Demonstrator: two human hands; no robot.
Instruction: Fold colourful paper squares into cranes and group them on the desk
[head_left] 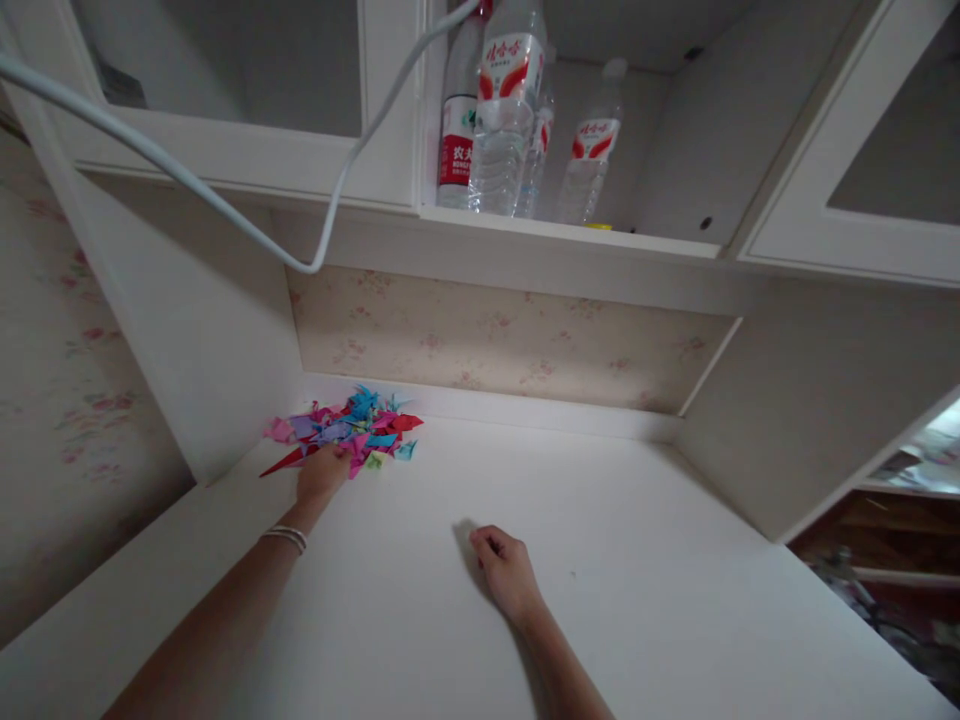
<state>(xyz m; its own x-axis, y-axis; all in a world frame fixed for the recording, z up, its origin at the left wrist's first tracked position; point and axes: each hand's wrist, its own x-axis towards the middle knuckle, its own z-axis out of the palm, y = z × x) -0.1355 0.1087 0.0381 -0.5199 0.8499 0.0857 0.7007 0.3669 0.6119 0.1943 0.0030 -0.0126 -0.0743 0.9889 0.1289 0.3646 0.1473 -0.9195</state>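
Note:
A heap of small folded paper cranes (pixel 365 405) in pink, blue, purple, red and pale green lies at the back left of the white desktop. My left hand (pixel 324 472), with pale bands at its wrist, reaches to the front edge of this heap. Its fingers are pinched together on a paper crane there; which one is partly hidden by the hand. Near the middle of the desk, my right hand (pixel 508 572) rests with fingers curled into a loose fist. Nothing shows in it, and it is well apart from the cranes.
Above the white desktop (pixel 600 500) hangs an open shelf with clear water bottles (pixel 504 120) and a red-labelled bottle (pixel 456 150). A white bent arm or cable (pixel 225 212) crosses the upper left. Side panels (pixel 840 400) bound the desk.

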